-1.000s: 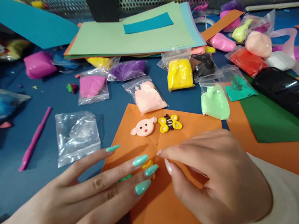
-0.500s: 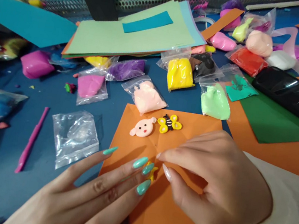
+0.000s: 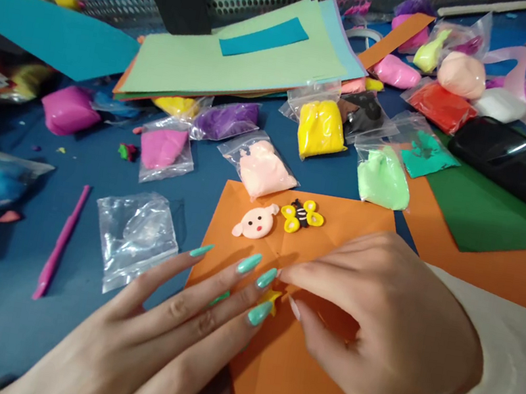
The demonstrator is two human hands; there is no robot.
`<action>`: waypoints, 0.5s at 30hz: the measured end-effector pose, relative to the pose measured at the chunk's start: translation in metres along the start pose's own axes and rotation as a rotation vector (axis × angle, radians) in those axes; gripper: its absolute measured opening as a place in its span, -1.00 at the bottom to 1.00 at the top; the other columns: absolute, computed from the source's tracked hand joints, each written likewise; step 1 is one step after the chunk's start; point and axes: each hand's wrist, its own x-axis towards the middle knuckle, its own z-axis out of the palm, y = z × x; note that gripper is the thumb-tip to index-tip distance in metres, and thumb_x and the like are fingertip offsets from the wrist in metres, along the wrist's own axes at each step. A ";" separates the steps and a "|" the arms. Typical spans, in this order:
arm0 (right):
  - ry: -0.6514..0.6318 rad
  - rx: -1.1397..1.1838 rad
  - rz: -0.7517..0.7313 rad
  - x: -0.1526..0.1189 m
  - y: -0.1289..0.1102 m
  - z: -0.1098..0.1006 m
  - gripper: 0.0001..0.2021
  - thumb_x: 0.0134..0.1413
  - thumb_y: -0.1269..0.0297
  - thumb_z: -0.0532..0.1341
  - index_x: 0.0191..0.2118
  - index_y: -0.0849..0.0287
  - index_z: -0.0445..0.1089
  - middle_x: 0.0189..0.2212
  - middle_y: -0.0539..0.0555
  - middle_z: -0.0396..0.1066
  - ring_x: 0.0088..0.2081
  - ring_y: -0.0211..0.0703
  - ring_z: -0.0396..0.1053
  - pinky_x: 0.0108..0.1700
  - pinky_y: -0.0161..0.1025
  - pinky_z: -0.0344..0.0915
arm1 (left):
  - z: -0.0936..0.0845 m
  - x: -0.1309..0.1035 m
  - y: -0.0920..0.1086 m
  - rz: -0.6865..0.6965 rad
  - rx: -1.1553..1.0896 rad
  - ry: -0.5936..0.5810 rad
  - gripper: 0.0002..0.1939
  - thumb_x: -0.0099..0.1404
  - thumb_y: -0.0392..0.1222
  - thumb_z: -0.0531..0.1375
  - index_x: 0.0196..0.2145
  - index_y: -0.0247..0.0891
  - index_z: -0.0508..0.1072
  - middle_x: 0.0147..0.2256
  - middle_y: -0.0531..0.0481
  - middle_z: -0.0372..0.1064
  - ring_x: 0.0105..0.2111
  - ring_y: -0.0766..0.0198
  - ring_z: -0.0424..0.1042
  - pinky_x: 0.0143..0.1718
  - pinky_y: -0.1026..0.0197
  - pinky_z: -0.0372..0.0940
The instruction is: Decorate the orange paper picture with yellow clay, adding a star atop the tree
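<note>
My left hand (image 3: 156,333) lies with stretched-out fingers over the orange paper (image 3: 312,391). Its fingertips rest at a small yellow star-like clay piece (image 3: 275,297), partly covered by them. A bit of green (image 3: 219,298) shows between the fingers. From the other side, my right hand (image 3: 383,322) reaches to the same yellow piece, thumb and index finger bent and apart, with nothing visible between them. Just beyond sit a pale pink clay animal face (image 3: 257,223) and a yellow-and-black clay bee (image 3: 302,216), both on the paper.
Around the sheet lie clay bags: peach (image 3: 264,169), yellow (image 3: 321,129) and light green (image 3: 383,176). An empty clear bag (image 3: 136,240) and a pink modelling tool (image 3: 62,242) are at left. Stacked paper sheets (image 3: 243,67) lie behind; a black glossy object (image 3: 522,168) lies right.
The view has shifted slightly. Both hands stay at the yellow clay piece, with my left fingers a little shifted, so more of the green bit shows.
</note>
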 end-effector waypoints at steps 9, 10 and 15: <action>0.027 -0.010 -0.004 -0.003 -0.004 0.003 -0.85 0.00 0.38 0.14 -0.51 0.22 0.40 -0.71 0.01 0.30 -0.63 -0.26 0.25 -0.53 -0.29 0.12 | -0.002 0.006 -0.002 0.039 0.062 -0.004 -0.24 0.27 0.20 -0.02 0.21 -0.47 0.08 0.26 -0.13 -0.04 0.27 0.10 -0.03 0.29 0.19 -0.17; 0.031 -0.019 -0.009 -0.004 -0.006 0.004 -0.85 0.01 0.39 0.14 -0.52 0.22 0.40 -0.71 0.01 0.31 -0.63 -0.26 0.25 -0.52 -0.29 0.13 | -0.002 0.005 -0.001 0.022 0.062 0.004 -0.24 0.27 0.21 -0.02 0.21 -0.44 0.08 0.26 -0.10 -0.03 0.27 0.11 -0.03 0.29 0.22 -0.16; 0.059 -0.059 -0.047 -0.009 -0.010 0.009 -0.87 0.00 0.46 0.14 -0.47 0.25 0.42 -0.70 0.01 0.33 -0.63 -0.25 0.27 -0.49 -0.27 0.17 | -0.002 0.002 0.000 0.067 0.105 -0.013 -0.21 0.20 0.15 0.09 0.22 -0.43 0.06 0.26 -0.11 -0.03 0.30 0.09 -0.14 0.30 0.16 -0.15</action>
